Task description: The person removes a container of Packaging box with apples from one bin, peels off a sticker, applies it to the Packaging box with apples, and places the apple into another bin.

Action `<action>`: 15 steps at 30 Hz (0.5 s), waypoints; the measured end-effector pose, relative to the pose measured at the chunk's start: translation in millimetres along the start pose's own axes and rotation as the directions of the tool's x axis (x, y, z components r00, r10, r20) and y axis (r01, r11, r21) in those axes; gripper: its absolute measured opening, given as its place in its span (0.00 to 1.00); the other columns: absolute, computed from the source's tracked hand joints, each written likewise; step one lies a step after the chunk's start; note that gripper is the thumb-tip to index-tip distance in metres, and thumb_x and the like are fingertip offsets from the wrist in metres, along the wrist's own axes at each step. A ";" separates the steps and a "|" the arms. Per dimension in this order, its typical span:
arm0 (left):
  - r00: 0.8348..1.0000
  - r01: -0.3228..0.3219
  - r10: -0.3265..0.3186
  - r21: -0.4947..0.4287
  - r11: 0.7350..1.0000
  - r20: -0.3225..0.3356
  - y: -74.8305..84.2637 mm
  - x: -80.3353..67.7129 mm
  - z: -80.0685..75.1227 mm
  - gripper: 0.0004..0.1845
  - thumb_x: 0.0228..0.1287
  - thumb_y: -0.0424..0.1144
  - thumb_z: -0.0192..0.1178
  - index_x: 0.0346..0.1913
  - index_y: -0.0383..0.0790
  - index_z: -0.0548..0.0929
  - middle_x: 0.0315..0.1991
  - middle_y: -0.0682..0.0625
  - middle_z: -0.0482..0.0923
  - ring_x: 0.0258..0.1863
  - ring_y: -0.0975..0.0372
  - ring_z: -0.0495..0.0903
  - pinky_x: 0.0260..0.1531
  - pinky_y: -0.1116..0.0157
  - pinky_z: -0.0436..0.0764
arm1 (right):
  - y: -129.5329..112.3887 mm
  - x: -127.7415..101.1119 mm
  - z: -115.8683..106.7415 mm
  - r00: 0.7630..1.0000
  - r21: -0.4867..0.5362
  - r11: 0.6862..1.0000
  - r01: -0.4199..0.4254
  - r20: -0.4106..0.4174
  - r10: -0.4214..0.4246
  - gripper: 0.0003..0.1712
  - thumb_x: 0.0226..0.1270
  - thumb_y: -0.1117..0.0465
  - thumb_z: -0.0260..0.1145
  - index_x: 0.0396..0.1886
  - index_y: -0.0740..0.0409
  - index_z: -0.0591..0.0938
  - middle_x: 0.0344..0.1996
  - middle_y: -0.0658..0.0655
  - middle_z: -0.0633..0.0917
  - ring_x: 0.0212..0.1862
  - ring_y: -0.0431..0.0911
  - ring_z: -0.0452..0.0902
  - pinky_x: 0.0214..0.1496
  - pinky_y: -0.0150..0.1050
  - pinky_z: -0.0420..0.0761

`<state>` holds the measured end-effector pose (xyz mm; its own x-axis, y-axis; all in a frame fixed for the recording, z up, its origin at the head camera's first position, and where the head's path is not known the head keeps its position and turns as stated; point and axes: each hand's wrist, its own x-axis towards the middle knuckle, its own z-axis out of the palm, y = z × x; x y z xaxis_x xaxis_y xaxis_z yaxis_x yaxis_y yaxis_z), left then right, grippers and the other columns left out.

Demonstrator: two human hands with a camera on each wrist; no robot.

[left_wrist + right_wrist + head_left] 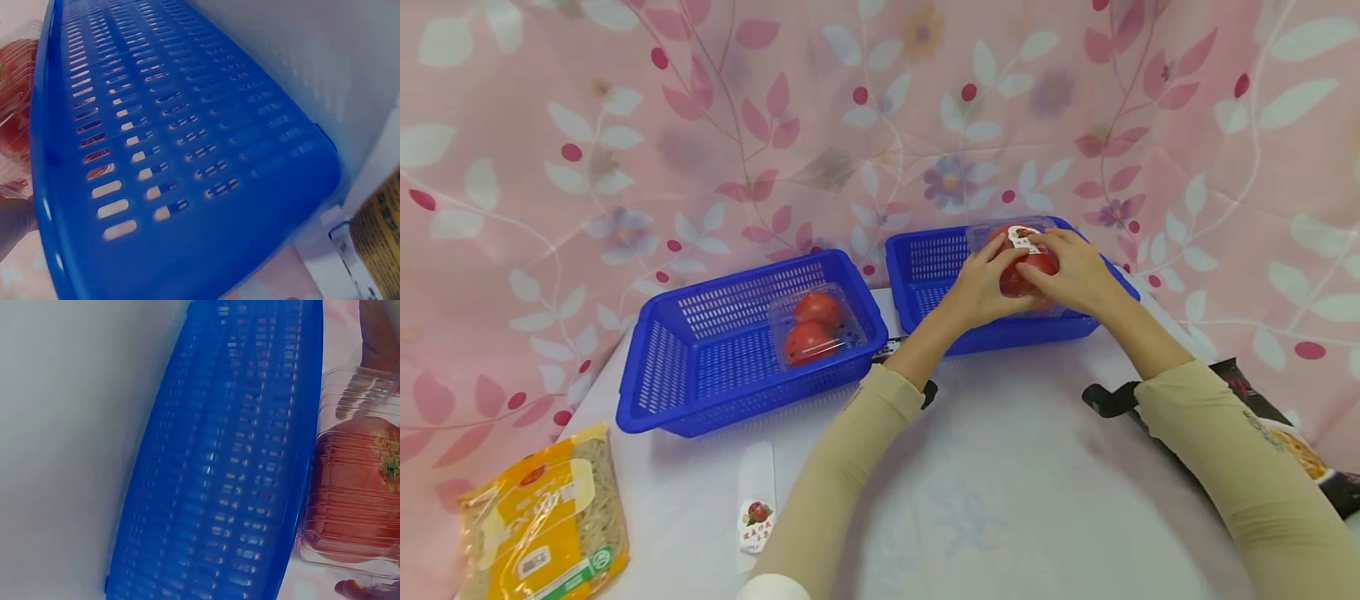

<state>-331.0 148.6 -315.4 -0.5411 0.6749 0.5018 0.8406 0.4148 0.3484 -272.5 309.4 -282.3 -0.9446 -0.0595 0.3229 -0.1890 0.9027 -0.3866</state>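
While my left hand [983,282] and right hand [1070,271] grip the tomato box [1024,260], it hangs over the basket [934,258] at the table's far edge.

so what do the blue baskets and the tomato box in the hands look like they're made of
The two blue slotted baskets look like moulded rigid plastic: uniform colour, a slight sheen and regular punched slots. The clear ribbed tomato box, held by both hands, seems thin glossy transparent plastic, since the red tomatoes show through its ridges.
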 end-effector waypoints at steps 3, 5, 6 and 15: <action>0.999 0.032 -0.032 -0.028 0.999 0.010 -2.6 6.9 2.7 0.37 0.50 0.56 0.66 0.62 0.46 0.70 0.66 0.44 0.59 0.64 0.53 0.61 0.54 0.64 0.70 | 5.5 6.2 0.4 1.000 -0.004 1.000 0.000 0.001 0.000 0.35 0.63 0.45 0.55 0.61 0.66 0.68 0.61 0.71 0.63 0.61 0.67 0.56 0.54 0.67 0.63; 0.997 0.067 -0.065 -0.049 0.997 0.030 -4.5 10.2 4.2 0.37 0.50 0.56 0.65 0.63 0.47 0.70 0.67 0.44 0.58 0.64 0.53 0.61 0.53 0.65 0.72 | 8.6 10.0 0.9 1.000 -0.008 1.000 -0.007 0.011 0.007 0.35 0.63 0.45 0.54 0.61 0.66 0.68 0.61 0.72 0.63 0.62 0.67 0.56 0.55 0.66 0.62; 0.996 0.083 -0.081 -0.057 0.995 0.044 -5.4 11.8 5.1 0.37 0.50 0.56 0.65 0.64 0.48 0.69 0.67 0.45 0.57 0.64 0.54 0.61 0.52 0.66 0.72 | 10.4 11.8 1.3 1.000 -0.009 1.000 -0.013 0.018 0.013 0.35 0.63 0.45 0.54 0.61 0.66 0.68 0.61 0.72 0.63 0.61 0.67 0.56 0.55 0.66 0.62; 0.984 0.153 -0.139 -0.122 0.981 0.115 -17.0 30.1 19.9 0.38 0.48 0.56 0.66 0.64 0.49 0.69 0.67 0.47 0.59 0.62 0.57 0.64 0.50 0.68 0.74 | 28.8 25.6 9.9 0.997 -0.012 0.998 -0.055 0.050 0.055 0.34 0.64 0.45 0.53 0.60 0.67 0.68 0.61 0.74 0.63 0.62 0.68 0.54 0.58 0.66 0.56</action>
<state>-361.0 174.0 -322.0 -0.6458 0.6762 0.3545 0.7385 0.4354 0.5148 -304.7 329.7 -293.7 -0.9658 -0.0305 0.2575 -0.1335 0.9098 -0.3931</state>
